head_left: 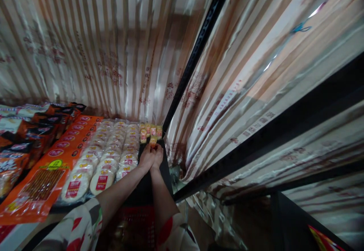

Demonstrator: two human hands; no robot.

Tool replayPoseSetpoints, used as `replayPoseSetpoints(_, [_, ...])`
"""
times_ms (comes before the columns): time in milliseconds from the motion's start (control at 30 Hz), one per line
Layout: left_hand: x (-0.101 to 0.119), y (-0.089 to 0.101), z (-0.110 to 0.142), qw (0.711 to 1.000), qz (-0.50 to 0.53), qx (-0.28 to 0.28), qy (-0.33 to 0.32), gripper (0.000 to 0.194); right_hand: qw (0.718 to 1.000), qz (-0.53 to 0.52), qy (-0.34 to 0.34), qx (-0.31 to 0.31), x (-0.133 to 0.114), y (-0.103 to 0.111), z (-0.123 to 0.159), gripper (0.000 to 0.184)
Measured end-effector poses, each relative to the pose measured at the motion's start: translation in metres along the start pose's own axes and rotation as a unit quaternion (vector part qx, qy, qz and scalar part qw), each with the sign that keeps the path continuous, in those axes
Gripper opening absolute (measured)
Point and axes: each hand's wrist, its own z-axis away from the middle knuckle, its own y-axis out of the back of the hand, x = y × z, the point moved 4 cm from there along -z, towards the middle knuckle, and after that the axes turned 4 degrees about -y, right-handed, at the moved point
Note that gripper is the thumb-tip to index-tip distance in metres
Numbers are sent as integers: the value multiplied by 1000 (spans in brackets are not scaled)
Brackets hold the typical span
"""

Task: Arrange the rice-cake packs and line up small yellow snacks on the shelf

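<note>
My left hand and my right hand are close together over the dark shelf, near its far right corner. Their fingers are curled in and closed around the near end of a small yellow wrapped snack packet; the fingertips are partly hidden. Just beyond, several similar yellow packets stand together against the curtain and the corner post. Left of my hands lie rows of round white rice crackers in clear wrappers with red labels.
Orange bags of stick snacks overlap in a row farther left, beside black-and-orange snack bags. A black metal post rises at the corner. A black beam crosses the right side. Striped curtains hang behind.
</note>
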Motion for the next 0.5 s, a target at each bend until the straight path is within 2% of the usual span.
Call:
replayPoseSetpoints(100, [8,1,-4,1000,-19,-6,-3,17,1000,1,3,-14,2,-8,-8,28])
replayPoseSetpoints(300, [23,2,-6,998,-54,-30,21,22,1000,27,5,4,2,-17,-18,27])
replayPoseSetpoints(500, [21,2,-12,991,-124,-30,-26,32,999,31,13,3,0,-23,-26,29])
